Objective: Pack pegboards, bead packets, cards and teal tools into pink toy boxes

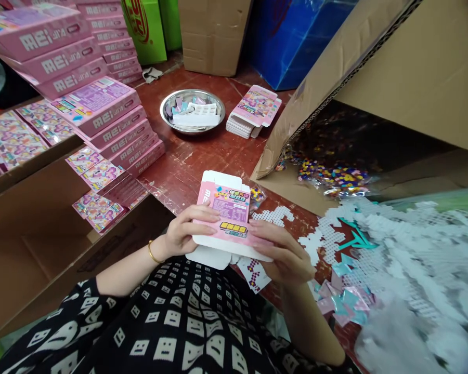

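Note:
A pink printed carton (pixel 230 210) is held over the near edge of the red table, between my two hands. Its white end flaps stand open at the far and near ends. My left hand (pixel 187 228) grips the left side, fingers lying over the printed face. On the right side, my right hand (pixel 286 249) has its fingers over the face and its thumb out of sight. Below the carton a printed card (pixel 254 275) with a coloured pattern shows. Just beyond the carton lies a small bag of coloured beads (pixel 257 196), partly hidden.
Stacked pink boxes (pixel 117 119) rise at the left beside an open brown carton (pixel 35 249). A metal bowl (pixel 164 111) and flattened pink cartons (pixel 253 106) lie ahead. Right are bead bags (pixel 335 176) in a cardboard box, white pegboards (pixel 393 259) and small foil packets (pixel 347 304).

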`<state>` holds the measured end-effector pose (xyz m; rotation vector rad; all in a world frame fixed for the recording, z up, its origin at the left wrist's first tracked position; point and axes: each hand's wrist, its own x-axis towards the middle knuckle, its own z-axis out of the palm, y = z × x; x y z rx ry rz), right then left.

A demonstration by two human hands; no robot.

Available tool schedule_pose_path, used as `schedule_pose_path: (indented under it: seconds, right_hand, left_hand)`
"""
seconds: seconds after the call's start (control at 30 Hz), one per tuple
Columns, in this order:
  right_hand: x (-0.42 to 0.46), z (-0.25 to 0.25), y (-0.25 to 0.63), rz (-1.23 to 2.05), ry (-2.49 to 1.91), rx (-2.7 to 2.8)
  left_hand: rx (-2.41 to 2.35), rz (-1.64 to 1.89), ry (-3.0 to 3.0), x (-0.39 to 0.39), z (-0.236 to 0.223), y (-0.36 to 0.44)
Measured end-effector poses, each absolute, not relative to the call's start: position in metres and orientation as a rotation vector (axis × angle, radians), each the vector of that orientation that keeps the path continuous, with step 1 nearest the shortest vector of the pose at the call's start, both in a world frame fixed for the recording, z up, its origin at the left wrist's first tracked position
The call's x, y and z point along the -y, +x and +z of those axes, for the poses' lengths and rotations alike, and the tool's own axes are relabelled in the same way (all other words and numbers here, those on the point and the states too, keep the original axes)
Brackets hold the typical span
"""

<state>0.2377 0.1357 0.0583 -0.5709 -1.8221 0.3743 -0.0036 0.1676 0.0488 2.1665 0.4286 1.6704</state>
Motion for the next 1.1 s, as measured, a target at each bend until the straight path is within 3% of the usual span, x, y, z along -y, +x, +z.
schedule_pose_path:
  seconds: [0.23,0.4,0.57,0.67,0.8,0.87,1.1]
  right_hand:
    - [-0.155,0.070,0.247,0.902,-0.690,1.556]
    - [-0.148,0.075,0.249,0.893,-0.768,1.490]
    - [-0.146,0.073,0.249,0.986,-0.518,1.655]
    - [-0.148,0.070,0.249,0.795,-0.589,1.757]
    - [-0.147,0.061,0.251,0.192,-0.623,1.915]
    - [-0.145,0.060,0.252,0.044,-0.612,1.990]
    - [-0.136,0.092,0.249,0.373,-0.751,2.036]
  left_hand:
    - [-0.491,1.564,2.061,-0.179,0.054,-0.004]
    - [-0.341,1.588,2.035,-0.167,0.051,-0.008]
    - [-0.331,1.413,2.162,-0.159,0.060,-0.020]
    - [-0.390,1.386,2.317,-0.164,0.059,-0.019]
    - [-0.359,1.774,2.250,-0.181,0.042,-0.007]
    - [-0.294,1.865,2.204,-0.189,0.039,-0.005]
    - [-0.476,1.534,2.420,-0.184,0.080,-0.013]
